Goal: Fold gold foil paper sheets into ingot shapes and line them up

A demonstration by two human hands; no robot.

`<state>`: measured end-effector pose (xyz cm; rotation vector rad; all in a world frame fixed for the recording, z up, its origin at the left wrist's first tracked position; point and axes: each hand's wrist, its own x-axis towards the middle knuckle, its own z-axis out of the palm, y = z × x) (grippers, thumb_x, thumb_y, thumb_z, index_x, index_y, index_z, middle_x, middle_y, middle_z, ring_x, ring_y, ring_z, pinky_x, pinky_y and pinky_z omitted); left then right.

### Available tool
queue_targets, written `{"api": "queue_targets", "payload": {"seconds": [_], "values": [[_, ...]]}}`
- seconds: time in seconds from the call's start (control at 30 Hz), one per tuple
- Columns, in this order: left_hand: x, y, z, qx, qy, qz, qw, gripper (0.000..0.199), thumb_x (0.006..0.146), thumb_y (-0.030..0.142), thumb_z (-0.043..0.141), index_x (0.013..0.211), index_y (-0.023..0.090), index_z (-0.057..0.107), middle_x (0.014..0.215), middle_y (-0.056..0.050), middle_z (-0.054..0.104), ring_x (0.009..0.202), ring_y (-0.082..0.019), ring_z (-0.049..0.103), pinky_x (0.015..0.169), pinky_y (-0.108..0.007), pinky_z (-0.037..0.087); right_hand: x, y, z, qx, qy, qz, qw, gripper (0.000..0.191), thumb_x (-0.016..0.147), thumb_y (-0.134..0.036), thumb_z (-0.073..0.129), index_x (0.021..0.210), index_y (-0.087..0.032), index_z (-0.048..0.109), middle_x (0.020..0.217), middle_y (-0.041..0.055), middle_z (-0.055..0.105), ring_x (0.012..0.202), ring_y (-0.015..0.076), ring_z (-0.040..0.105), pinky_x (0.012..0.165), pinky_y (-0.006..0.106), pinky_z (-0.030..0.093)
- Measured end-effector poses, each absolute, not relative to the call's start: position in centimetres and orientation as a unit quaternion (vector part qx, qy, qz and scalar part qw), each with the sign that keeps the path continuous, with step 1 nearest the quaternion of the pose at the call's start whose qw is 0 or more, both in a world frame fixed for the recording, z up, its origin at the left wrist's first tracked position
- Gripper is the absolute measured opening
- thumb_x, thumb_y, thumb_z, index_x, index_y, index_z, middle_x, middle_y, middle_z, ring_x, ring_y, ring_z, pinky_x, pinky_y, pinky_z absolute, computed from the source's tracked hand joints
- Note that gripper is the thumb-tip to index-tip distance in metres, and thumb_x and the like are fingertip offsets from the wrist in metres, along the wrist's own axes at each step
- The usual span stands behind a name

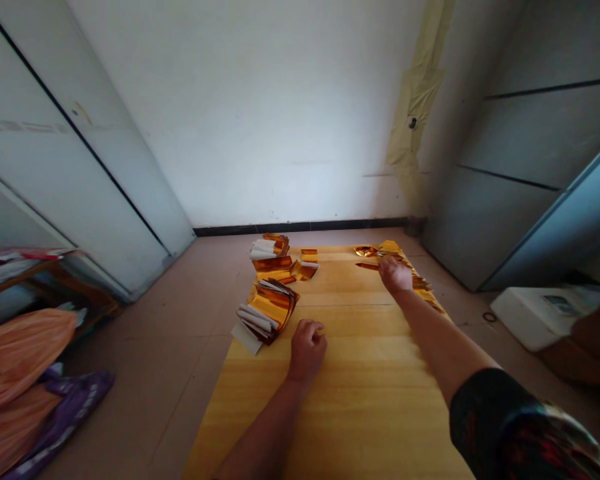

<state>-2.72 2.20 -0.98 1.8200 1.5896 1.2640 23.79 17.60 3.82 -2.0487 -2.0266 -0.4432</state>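
My left hand [309, 347] rests on the wooden table [340, 400] with its fingers curled; whether anything is inside them is hidden. Just beyond it to the left lies a stack of gold foil sheets with whitish backs [270, 303]. More gold sheets [273, 268] and a small gold piece [309, 255] lie farther back. Out at the table's far right, my right hand [396, 273] is closed on a folded gold piece [367, 266] that points left. Behind that hand sits a shiny folded gold piece [365, 251], beside a row of gold pieces [427, 293] along the right edge.
Orange and purple bags [25, 353] lie at the left near a low wooden rack [50, 273]. A white box [535, 317] and a small ring [489, 317] are on the floor at the right. A wall stands past the table's far edge.
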Motion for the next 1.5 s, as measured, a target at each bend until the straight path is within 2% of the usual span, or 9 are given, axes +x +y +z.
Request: {"api": "queue_targets", "payload": {"seconds": [0.37,0.7,1.07,1.2,1.37,1.5], "values": [[-2.8,2.1,-1.0,0.649,0.576,0.443,0.225,0.015,0.067,0.009,0.048,0.074,0.018,0.058,0.077,-0.002,0.055,0.064,-0.011,0.051,0.057,-0.021,0.042,24.9,23.3,1.8,-0.687,-0.702,-0.159,0.098,0.032,0.093,-0.02,0.032,0.093,-0.014,0.063,0.093,0.0114,0.063,0.077,0.0191,0.056,0.059,0.027,0.027],[-2.9,1.9,-1.3,0.647,0.57,0.443,0.246,0.014,0.07,0.011,0.046,0.074,0.019,0.058,0.079,-0.003,0.054,0.066,-0.012,0.051,0.055,-0.02,0.041,24.8,24.2,1.8,-0.697,-0.699,-0.152,0.058,0.029,0.092,-0.018,0.034,0.098,-0.015,0.062,0.096,0.0131,0.063,0.083,0.02,0.057,0.065,0.027,0.034],[-3.0,1.7,-1.3,0.652,0.562,0.446,0.247,0.014,0.072,0.012,0.047,0.077,0.019,0.059,0.081,-0.002,0.055,0.063,-0.01,0.051,0.054,-0.019,0.041,24.5,24.6,1.8,-0.718,-0.683,-0.124,0.05,0.032,0.091,-0.017,0.034,0.103,-0.017,0.063,0.1,0.0142,0.061,0.083,0.0218,0.058,0.063,0.028,0.037],[-3.0,1.7,-1.0,0.652,0.567,0.44,0.245,0.012,0.072,0.014,0.048,0.076,0.019,0.059,0.081,-0.002,0.056,0.063,-0.01,0.051,0.056,-0.021,0.042,24.7,24.3,2.4,-0.719,-0.678,-0.134,0.075,0.03,0.091,-0.019,0.035,0.102,-0.016,0.063,0.096,0.0131,0.061,0.08,0.0205,0.058,0.06,0.026,0.034],[-2.8,1.8,-0.5,0.65,0.564,0.455,0.228,0.012,0.071,0.012,0.049,0.073,0.018,0.058,0.078,-0.003,0.057,0.071,-0.013,0.054,0.063,-0.022,0.045,22.8,20.9,4.1,-0.719,-0.663,-0.134,0.16,0.025,0.089,-0.022,0.04,0.095,-0.015,0.063,0.094,0.0114,0.062,0.076,0.0181,0.056,0.056,0.025,0.029],[-2.8,1.9,-0.4,0.66,0.554,0.46,0.215,0.013,0.071,0.011,0.049,0.074,0.018,0.059,0.078,-0.002,0.057,0.075,-0.013,0.055,0.066,-0.023,0.046,18.2,14.2,3.5,-0.604,-0.777,-0.039,0.174,0.022,0.087,-0.021,0.042,0.086,-0.019,0.064,0.086,0.0057,0.063,0.071,0.0137,0.054,0.057,0.022,0.03]]}}
